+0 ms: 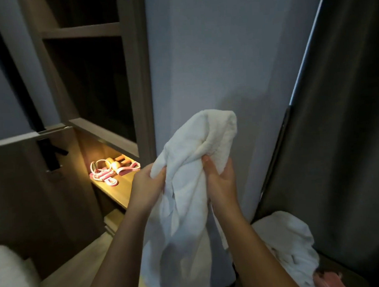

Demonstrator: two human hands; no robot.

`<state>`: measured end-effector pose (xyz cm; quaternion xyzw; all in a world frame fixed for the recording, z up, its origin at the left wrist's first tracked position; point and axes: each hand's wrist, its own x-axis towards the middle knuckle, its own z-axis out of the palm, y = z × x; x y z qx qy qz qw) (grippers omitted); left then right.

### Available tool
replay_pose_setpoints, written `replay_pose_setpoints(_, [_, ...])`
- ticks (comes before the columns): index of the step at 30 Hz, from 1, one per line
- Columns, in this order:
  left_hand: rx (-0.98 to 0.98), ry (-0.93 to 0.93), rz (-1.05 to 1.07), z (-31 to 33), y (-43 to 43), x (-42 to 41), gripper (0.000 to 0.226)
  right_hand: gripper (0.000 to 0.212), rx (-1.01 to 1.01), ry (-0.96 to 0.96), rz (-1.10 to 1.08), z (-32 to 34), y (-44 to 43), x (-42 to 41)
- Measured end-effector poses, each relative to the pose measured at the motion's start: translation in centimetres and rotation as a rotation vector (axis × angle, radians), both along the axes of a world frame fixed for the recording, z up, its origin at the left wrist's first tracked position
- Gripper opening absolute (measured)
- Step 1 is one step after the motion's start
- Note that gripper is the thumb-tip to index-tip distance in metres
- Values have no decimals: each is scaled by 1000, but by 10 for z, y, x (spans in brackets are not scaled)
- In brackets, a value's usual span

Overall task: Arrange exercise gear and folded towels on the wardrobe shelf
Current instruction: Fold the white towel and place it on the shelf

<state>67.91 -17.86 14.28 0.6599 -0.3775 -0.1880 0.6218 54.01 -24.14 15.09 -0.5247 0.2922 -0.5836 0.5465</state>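
A white towel [186, 187] hangs unfolded in front of me, held up by both hands. My left hand [146, 187] grips its left edge. My right hand [220, 181] pinches a bunched fold near the top, and the rest of the cloth drapes down between my forearms. To the left, a lit wooden wardrobe shelf [114, 190] carries pink and white exercise gear [108, 170]: a skipping rope, bands and small dumbbells.
More white towels [290, 243] lie piled at the lower right with something pink [327, 279] beside them. A dark curtain [339, 115] hangs at the right. The wardrobe's dark upper compartments [90, 82] and open door [23, 183] stand left. White bedding [9, 275] fills the bottom left corner.
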Motion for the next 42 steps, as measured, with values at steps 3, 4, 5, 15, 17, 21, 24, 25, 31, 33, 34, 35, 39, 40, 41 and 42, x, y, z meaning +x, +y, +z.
replay_pose_setpoints(3, [41, 43, 56, -11, -6, 30, 17, 31, 30, 23, 50, -18, -14, 33])
replay_pose_setpoints(4, [48, 68, 77, -15, -9, 40, 16, 30, 33, 38, 69, -23, -19, 45])
replay_pose_setpoints(5, [54, 87, 95, -19, -10, 50, 16, 31, 30, 49, 85, -29, -24, 57])
replay_pose_setpoints(15, [119, 89, 135, -52, -40, 195, 13, 39, 57, 120, 180, -71, -74, 199])
replay_pose_setpoints(17, [134, 102, 147, -57, -48, 226, 18, 53, 35, 132, 164, -73, -78, 229])
replay_pose_setpoints(21, [166, 102, 168, -67, -53, 284, 16, 60, -7, 170, 207, -76, -87, 281])
replay_pose_setpoints(24, [200, 113, 169, -73, -55, 321, 18, 57, -8, 215, 242, -79, -89, 314])
replay_pose_setpoints(25, [209, 109, 160, -75, -56, 334, 21, 56, -10, 222, 251, -82, -91, 325])
replay_pose_setpoints(31, [254, 54, 73, -89, -78, 421, 33, 31, 48, 307, 223, -97, -106, 392])
replay_pose_setpoints(33, [278, 34, -8, -93, -90, 454, 32, 25, 74, 309, 160, -106, -112, 419])
replay_pose_setpoints(34, [287, 48, -59, -96, -97, 471, 31, 25, 84, 312, 131, -110, -115, 433])
replay_pose_setpoints(35, [302, 73, -113, -98, -103, 487, 31, 24, 94, 318, 102, -112, -118, 447])
replay_pose_setpoints(39, [414, 97, -313, -110, -125, 544, 31, 28, 143, 347, -20, -126, -121, 496])
replay_pose_setpoints(40, [429, 92, -357, -114, -129, 554, 30, 28, 156, 349, -49, -129, -119, 504])
replay_pose_setpoints(41, [433, 91, -396, -120, -132, 564, 29, 27, 165, 348, -76, -132, -117, 512])
replay_pose_setpoints(42, [440, 90, -429, -125, -135, 573, 28, 26, 176, 349, -96, -134, -115, 519])
